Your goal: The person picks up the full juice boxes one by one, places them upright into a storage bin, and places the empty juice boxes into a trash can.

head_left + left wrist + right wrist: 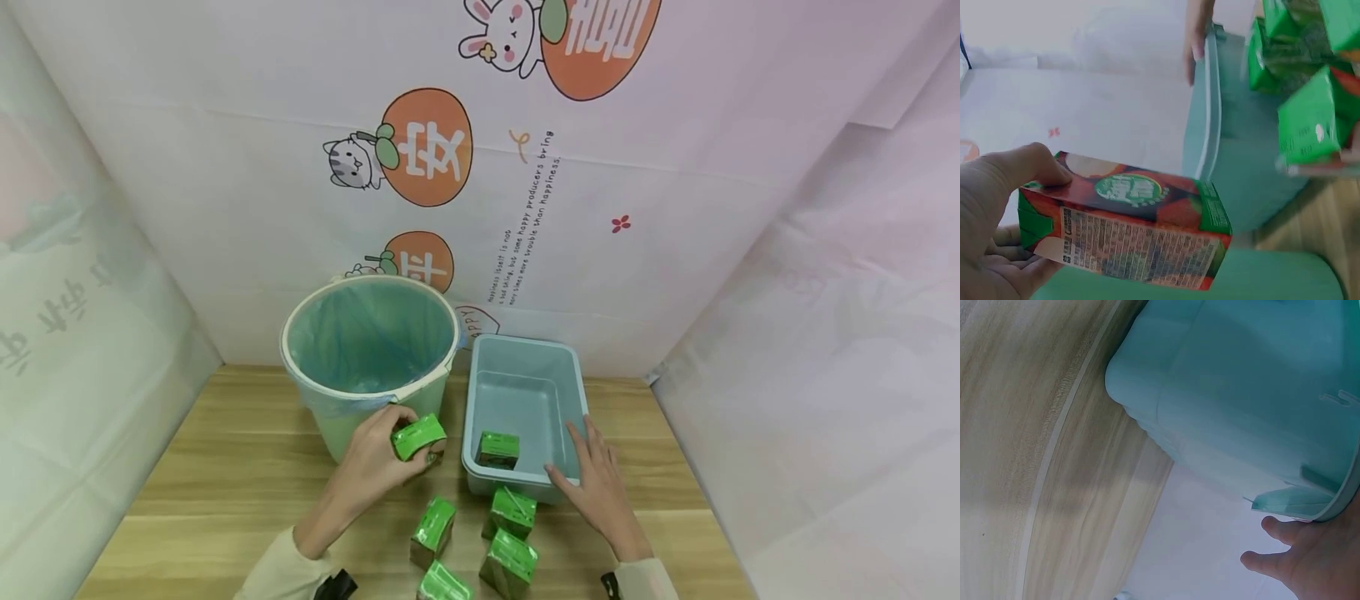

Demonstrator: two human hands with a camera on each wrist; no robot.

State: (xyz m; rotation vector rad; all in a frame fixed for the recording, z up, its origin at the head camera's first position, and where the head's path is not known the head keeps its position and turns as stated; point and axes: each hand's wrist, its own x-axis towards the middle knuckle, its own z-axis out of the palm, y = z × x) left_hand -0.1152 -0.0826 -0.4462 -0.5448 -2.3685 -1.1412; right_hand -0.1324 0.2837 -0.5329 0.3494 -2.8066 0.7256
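My left hand (369,460) holds a juice carton (418,437) with a green end beside the front of a bin. In the left wrist view, thumb and fingers grip one end of this carton (1129,219), which shows a fruit picture and a printed panel. My right hand (597,487) rests at the right front rim of a blue-green plastic tub (525,408), fingers spread. The right wrist view has its fingers (1266,562) stretched out beside the rim. Inside the tub, another green-topped carton (498,450) stands in the front left corner.
A round green waste bin (330,417) with a plastic liner stands left of the tub. Several more cartons (432,529) are on the wooden table (195,500) in front of the tub. Printed white sheets (262,192) wall in the back and sides.
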